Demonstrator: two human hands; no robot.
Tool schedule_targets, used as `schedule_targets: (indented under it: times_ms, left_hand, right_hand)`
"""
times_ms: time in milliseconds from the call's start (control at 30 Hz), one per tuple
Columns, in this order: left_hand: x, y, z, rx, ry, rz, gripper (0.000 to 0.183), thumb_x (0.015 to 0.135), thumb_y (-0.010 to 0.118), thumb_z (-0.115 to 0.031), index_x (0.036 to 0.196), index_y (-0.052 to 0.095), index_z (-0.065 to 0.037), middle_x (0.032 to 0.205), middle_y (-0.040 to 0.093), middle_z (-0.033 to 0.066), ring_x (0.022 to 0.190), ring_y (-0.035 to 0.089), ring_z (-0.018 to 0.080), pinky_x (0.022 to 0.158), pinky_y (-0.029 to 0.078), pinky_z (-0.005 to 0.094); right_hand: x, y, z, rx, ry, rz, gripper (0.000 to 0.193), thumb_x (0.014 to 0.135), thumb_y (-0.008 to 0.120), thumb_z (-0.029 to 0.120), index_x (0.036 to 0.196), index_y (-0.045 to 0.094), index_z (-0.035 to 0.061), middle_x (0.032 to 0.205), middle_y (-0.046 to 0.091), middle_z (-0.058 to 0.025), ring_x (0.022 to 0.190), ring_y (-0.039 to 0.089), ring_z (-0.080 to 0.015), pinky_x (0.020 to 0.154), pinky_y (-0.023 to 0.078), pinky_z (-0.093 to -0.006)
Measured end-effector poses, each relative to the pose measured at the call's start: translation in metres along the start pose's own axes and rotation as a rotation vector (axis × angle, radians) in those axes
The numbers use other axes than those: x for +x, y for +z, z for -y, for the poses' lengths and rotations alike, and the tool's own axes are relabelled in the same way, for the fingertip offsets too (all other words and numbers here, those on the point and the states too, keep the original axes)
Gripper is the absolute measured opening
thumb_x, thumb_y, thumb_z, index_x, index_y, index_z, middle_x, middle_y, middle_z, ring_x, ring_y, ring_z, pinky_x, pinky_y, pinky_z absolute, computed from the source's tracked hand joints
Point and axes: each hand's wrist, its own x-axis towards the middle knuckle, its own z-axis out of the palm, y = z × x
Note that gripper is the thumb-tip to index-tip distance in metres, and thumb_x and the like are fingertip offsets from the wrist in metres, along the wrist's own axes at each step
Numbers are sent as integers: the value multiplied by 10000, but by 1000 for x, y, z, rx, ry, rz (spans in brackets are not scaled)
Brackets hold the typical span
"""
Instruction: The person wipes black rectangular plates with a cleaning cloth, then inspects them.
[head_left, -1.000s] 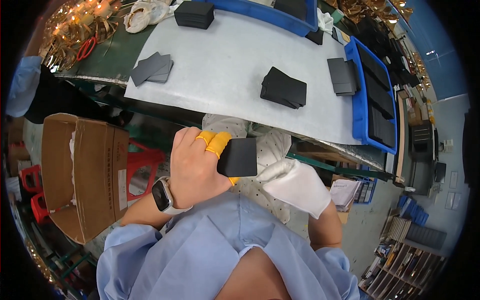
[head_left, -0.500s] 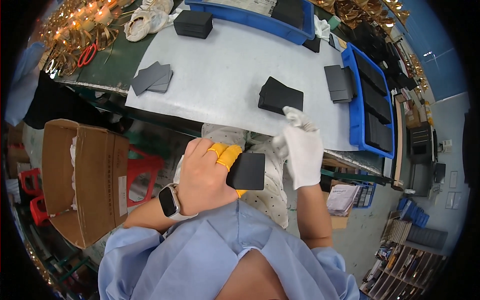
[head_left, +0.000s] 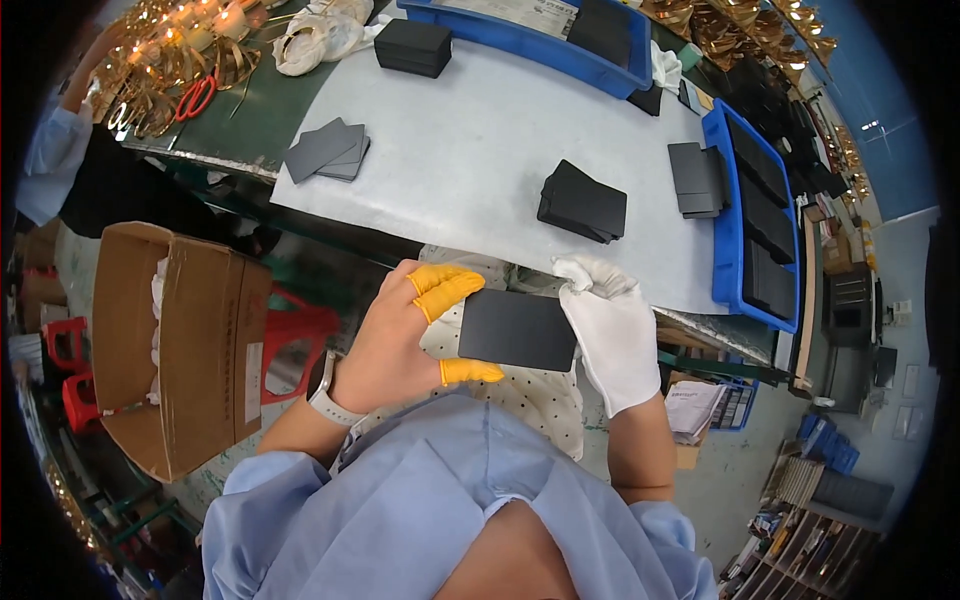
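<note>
A thin dark grey rectangular card (head_left: 517,328) is held level over my lap, just off the near edge of the table. My left hand (head_left: 405,335), with yellow finger cots, grips its left end, fingertips at the top edge and thumb at the bottom. Closed on the card's right end is my right hand (head_left: 612,335), in a white glove. Beyond it lies an uneven stack of black cards (head_left: 582,203). Several grey cards (head_left: 330,150) are fanned out at the left, and more cards (head_left: 697,180) lie at the right.
A blue tray (head_left: 722,240) holding black stacks stands at the right; another blue tray (head_left: 520,50) is at the back, near a neat black stack (head_left: 413,48). Red-handled scissors (head_left: 196,98) lie far left. A cardboard box (head_left: 180,370) stands open left of me, beside a red stool (head_left: 300,335).
My right hand has come down from beside the card stack and taken the card's right end. My left hand has turned and opened wider, so the card now shows broad side up.
</note>
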Motion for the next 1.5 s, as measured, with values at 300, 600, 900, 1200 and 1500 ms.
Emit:
schedule_targets:
  times_ms: [300, 600, 900, 1200, 1500]
  left_hand:
    - [-2, -3, -3, -43, -97, -66, 707, 612, 985, -334, 1185, 677, -57, 1130, 656, 103, 1034, 578, 325, 948, 477, 394]
    - [9, 22, -35, -160, -62, -55, 905, 637, 971, -370, 1361, 559, -18, 1203, 626, 153, 1105, 570, 355, 992, 442, 441]
    - [12, 49, -38, 75, 71, -52, 951, 730, 887, -256, 1498, 402, 25, 1403, 572, 192, 1279, 553, 356, 1162, 331, 524]
    - [15, 39, -35, 42, 63, -36, 907, 758, 860, -261, 1499, 415, 14, 1455, 555, 176, 1376, 498, 324, 1192, 270, 543]
    - [11, 19, -27, -88, 57, 127, 829, 839, 796, -304, 1513, 422, 1, 1515, 503, 180, 1464, 402, 344, 1202, 270, 541]
  right_hand:
    - [-16, -14, -3, -579, -812, -461, 392, 929, 638, -53, 1320, 609, -55, 1021, 731, -148, 878, 686, -148, 823, 553, -293]
    - [-28, -7, -23, -895, -845, -265, 565, 801, 682, -24, 1359, 597, 1, 1165, 716, -159, 942, 673, -361, 874, 554, -407]
    - [-33, 15, -29, -100, -110, -52, 267, 830, 811, 152, 996, 747, -48, 910, 772, -88, 807, 706, -88, 725, 556, -272]
    - [-34, 24, -28, -4, -172, -17, 249, 828, 832, 125, 1004, 754, -33, 898, 769, -70, 807, 707, -94, 712, 554, -264]
    - [-26, 18, -42, 60, -134, -138, 353, 778, 783, -49, 1121, 702, -76, 987, 739, -98, 822, 694, -136, 770, 575, -296]
